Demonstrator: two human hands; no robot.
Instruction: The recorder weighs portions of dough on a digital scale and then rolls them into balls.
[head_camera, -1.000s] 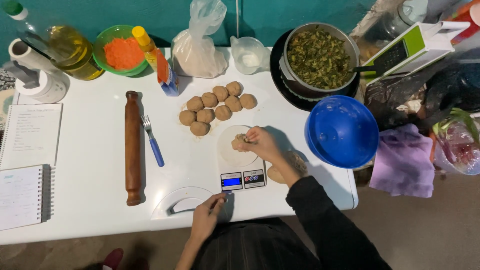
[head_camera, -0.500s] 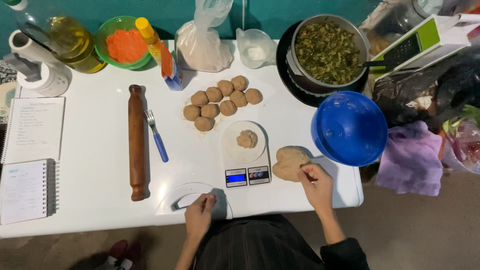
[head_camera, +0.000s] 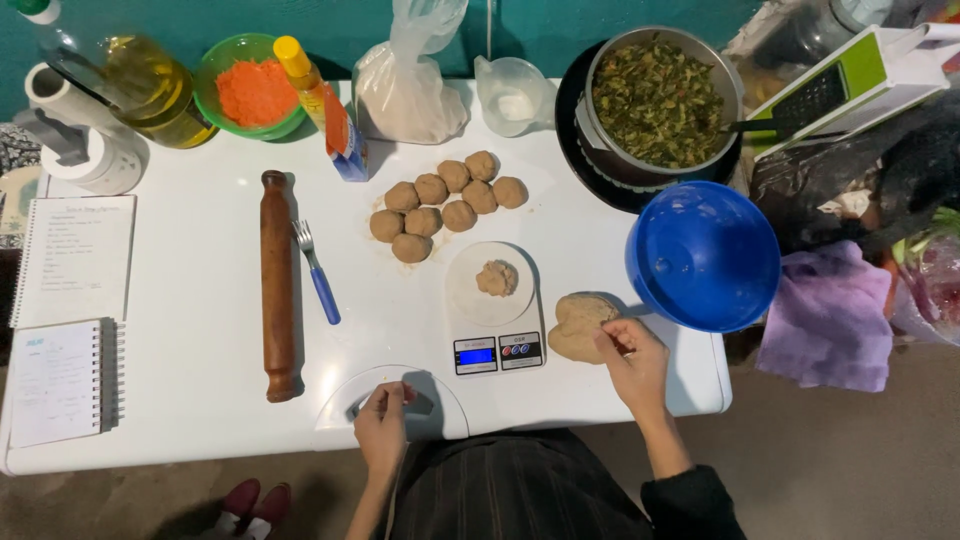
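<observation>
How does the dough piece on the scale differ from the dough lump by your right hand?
The small tan dough piece sits alone on the round white kitchen scale; the large tan dough lump lies on the white table, touched by the right hand. The piece is far smaller and rounder; the lump is irregular. Both are the same tan dough.

A small kitchen scale (head_camera: 497, 318) has a glowing blue screen (head_camera: 475, 355); a clear plastic flour bag (head_camera: 410, 85) and yellow-capped bottle (head_camera: 318, 100) with an orange-red label stand behind.
</observation>
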